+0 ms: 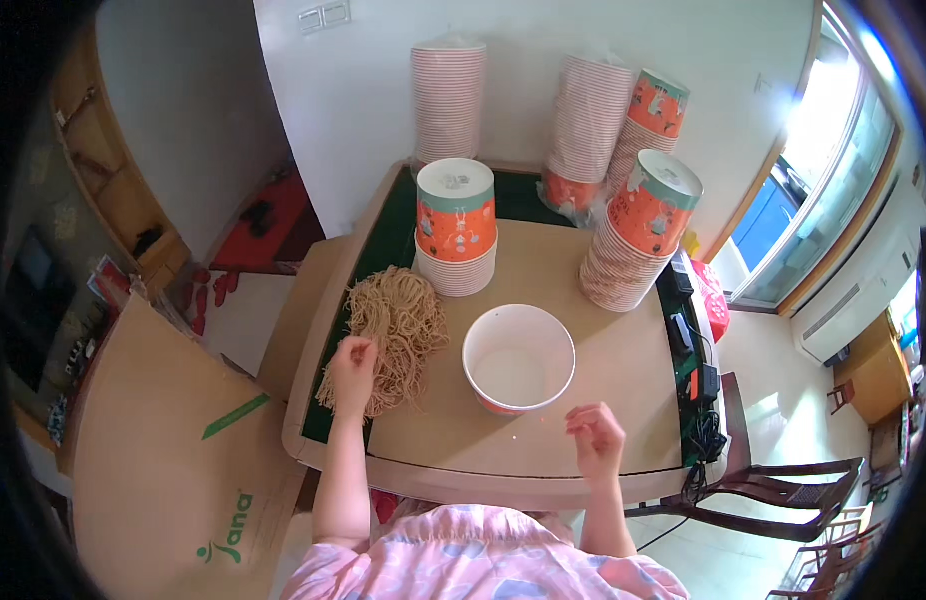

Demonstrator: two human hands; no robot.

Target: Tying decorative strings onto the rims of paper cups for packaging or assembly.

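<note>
On the table: noodles, bowl, two hands.
Left hand pinches noodle strands at the bowl's nine o'clock; right hand, fingers loosely curled and holding nothing, hovers at its five o'clock.

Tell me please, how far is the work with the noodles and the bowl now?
Done: one paper bowl stands open on the table, inside empty. In hand: the left hand touches the noodle pile; the right hand hovers empty. Left: no noodles are in the bowl; stacked bowls wait behind.

Large brown cardboard box with green printing, standing left of the worktop. Stacked orange-and-teal paper cups at the back, some sleeved in clear plastic.
</note>
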